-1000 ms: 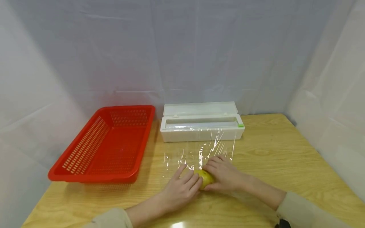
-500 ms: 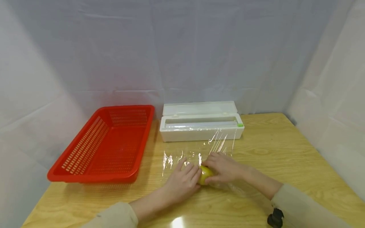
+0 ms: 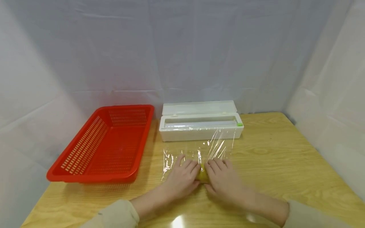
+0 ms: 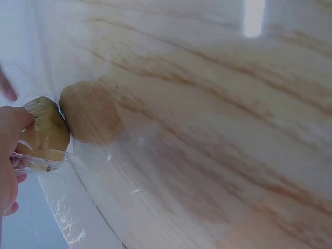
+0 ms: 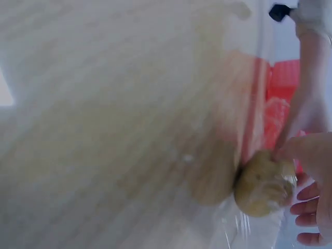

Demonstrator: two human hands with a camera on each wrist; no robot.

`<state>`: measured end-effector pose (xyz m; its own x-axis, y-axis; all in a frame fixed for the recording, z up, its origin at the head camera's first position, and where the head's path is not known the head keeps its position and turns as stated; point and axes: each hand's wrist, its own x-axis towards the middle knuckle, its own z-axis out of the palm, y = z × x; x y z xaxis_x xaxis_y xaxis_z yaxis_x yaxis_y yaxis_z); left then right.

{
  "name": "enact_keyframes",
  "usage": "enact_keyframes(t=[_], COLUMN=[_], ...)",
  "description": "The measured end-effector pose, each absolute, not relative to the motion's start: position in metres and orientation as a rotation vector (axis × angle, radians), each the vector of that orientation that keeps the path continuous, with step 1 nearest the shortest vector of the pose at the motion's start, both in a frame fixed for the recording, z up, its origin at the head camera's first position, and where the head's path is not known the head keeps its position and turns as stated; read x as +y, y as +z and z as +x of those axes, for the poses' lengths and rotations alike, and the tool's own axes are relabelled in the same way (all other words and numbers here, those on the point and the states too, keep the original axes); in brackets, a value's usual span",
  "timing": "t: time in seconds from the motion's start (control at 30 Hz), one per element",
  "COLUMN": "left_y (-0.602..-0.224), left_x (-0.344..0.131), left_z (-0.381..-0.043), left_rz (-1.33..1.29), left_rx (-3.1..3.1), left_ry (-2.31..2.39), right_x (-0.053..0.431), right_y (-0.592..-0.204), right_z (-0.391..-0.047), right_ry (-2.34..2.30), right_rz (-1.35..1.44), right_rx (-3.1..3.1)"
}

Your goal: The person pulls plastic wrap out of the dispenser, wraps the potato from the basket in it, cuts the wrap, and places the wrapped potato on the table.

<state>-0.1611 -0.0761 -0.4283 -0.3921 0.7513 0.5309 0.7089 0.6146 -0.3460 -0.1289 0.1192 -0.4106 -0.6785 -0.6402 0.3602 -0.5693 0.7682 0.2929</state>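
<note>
- Basket [image 3: 91,178]: red, perforated, at the left of the table [image 3: 273,145]; we find it well apart from the hands.
- Left hand [image 3: 180,180]: fingers bent over the left side of the potato, holding it.
- Box [image 3: 174,136]: white, lid raised, behind the hands; we see a roll inside and a green tab at its right end.
- Film [image 3: 199,155]: clear, creased, running from the box to the hands.
- Potato [image 3: 203,177]: yellow, between both hands on the table, film against its skin.
- Right hand [image 3: 225,183]: slightly blurred; we see fingers and thumb gripping the potato's right side.
</note>
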Motion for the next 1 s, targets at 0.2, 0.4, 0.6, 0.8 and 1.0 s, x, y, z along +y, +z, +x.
enact_keyframes(t=[0.2,0.4,0.6,0.8,1.0], left_y=[-0.423,-0.418,-0.416,-0.409,-0.404], left_x=[-0.076,-0.075,-0.073,-0.072,-0.072], left_z=[-0.164,-0.168,-0.171,-0.175,-0.180], left_rz=[-1.138,-1.165,-1.187,-1.199,-1.193], left_rx=[-2.297,-2.417,-2.411,-2.534,-2.635], left_ry=[-0.008,-0.034,0.006,-0.034,-0.045], right_x=[0.113,0.114,0.116,0.113,0.113], right_y=[-0.423,-0.429,-0.435,-0.437,-0.440], right_z=[-0.123,-0.130,-0.138,-0.147,-0.155], right_ry=[-0.327,-0.275,-0.284,-0.273,-0.264], right_rz=[0.881,0.850,0.884,0.876,0.877], right_rx=[-2.497,-2.480,-2.391,-2.362,-2.339])
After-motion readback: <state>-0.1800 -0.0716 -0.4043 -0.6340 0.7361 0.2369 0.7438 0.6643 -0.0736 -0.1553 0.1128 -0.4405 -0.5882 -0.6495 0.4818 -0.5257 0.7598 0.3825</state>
